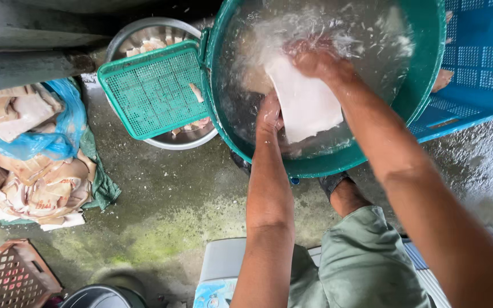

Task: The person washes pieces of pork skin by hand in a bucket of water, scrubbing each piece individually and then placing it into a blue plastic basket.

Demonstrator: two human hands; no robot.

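Note:
A large green basin point(423, 85) full of splashing water stands in front of me. Both my hands are in it, holding a pale flat slab point(306, 105) that looks like skin or meat. My left hand point(269, 114) grips the slab's lower left edge. My right hand point(315, 60) presses on its upper edge, amid foam and spray. Both forearms are bare and wet.
A green perforated tray point(152, 91) lies over a steel bowl point(169, 140) holding pale pieces, left of the basin. A blue crate point(480, 63) sits at right. A heap of tan slabs point(35, 171) with blue plastic lies at left. A brown crate point(12, 276) is at lower left on wet concrete.

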